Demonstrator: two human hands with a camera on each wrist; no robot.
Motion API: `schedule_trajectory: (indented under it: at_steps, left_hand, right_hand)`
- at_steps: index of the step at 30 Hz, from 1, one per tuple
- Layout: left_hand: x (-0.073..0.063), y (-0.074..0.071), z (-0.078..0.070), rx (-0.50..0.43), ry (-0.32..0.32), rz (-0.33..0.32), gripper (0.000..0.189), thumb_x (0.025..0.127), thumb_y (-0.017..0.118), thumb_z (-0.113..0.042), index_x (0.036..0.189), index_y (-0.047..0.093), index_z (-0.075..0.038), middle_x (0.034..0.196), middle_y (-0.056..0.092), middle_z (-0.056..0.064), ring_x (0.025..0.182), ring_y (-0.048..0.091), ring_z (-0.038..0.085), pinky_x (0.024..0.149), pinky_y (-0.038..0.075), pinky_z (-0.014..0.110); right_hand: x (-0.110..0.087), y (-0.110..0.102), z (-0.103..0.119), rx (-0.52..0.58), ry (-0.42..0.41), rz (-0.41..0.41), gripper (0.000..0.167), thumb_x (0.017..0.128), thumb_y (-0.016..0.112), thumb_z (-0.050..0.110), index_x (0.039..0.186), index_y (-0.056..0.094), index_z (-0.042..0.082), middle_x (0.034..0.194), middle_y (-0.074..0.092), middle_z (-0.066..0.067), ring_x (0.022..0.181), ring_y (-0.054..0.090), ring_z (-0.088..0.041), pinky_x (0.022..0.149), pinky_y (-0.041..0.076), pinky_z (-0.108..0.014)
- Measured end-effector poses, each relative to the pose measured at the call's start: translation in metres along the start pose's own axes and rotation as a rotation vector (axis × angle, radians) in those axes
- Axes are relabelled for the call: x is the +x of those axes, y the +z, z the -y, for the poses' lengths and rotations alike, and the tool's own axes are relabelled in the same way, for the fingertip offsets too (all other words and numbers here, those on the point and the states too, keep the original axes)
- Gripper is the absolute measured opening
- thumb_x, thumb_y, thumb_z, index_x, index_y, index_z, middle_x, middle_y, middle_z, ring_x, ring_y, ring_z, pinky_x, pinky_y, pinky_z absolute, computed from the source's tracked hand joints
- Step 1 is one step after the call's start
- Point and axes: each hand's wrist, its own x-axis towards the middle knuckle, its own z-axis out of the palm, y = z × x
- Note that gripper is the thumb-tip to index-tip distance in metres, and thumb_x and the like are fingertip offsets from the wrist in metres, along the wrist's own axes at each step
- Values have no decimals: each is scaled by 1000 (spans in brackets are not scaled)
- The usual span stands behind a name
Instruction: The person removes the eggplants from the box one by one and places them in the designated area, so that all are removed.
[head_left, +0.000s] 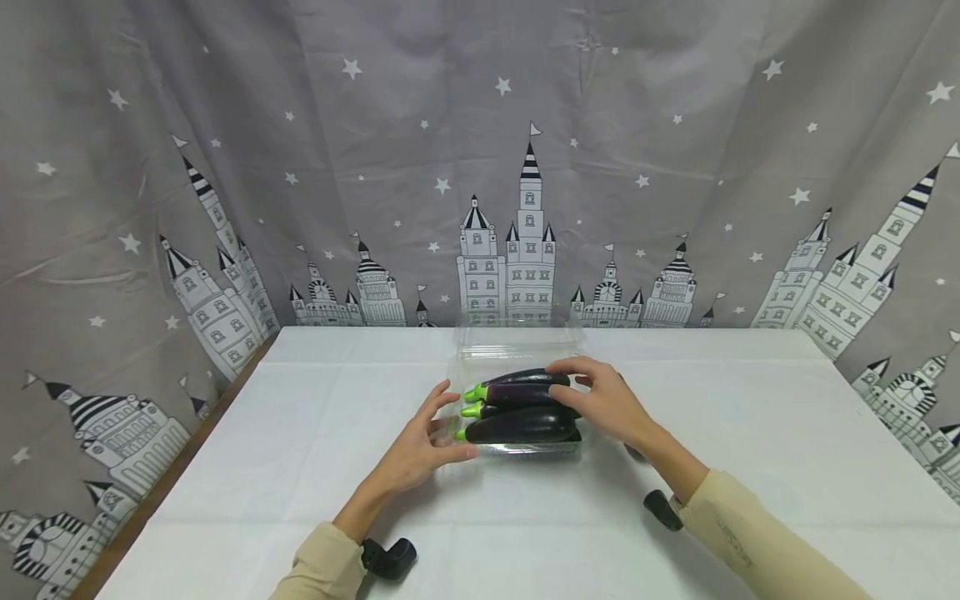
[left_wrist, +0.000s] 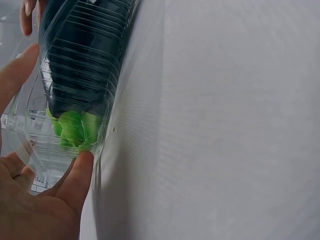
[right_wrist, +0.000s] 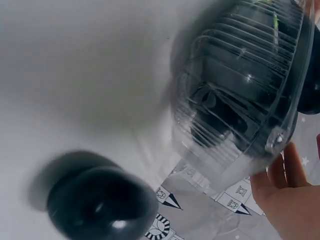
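Several glossy dark eggplants [head_left: 521, 425] with green stem ends lie piled in a clear plastic container [head_left: 525, 448], stems to the left. Its hinged lid [head_left: 517, 337] stands open at the back. My left hand [head_left: 416, 446] holds the container's left end, thumb at the front corner and fingers spread along the side. My right hand [head_left: 603, 400] grips the right ends of the upper eggplants with thumb and index finger; its other fingers [right_wrist: 292, 167] are beside the container wall. A dark, rounded eggplant end [right_wrist: 102, 205] shows on the table in the right wrist view, mostly under my forearm in the head view.
A white cloth [head_left: 262, 492] covers the table. Behind it hangs a grey curtain [head_left: 420, 158] printed with castles and stars. Black devices are strapped at the left wrist [head_left: 388, 558] and the right wrist [head_left: 662, 510].
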Motion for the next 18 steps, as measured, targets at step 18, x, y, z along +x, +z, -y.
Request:
schedule_trajectory:
  at_steps: [18]
  left_hand:
    - [-1,1,-1,18,-4,1,85,82,83,-22,150,36,-7,164,11,1,137,36,43,105,39,54]
  right_hand:
    - [17,17,-4,73,80,106,43,96,63,21,135,58,5,134,57,-17,122,52,-34,101,42,-52]
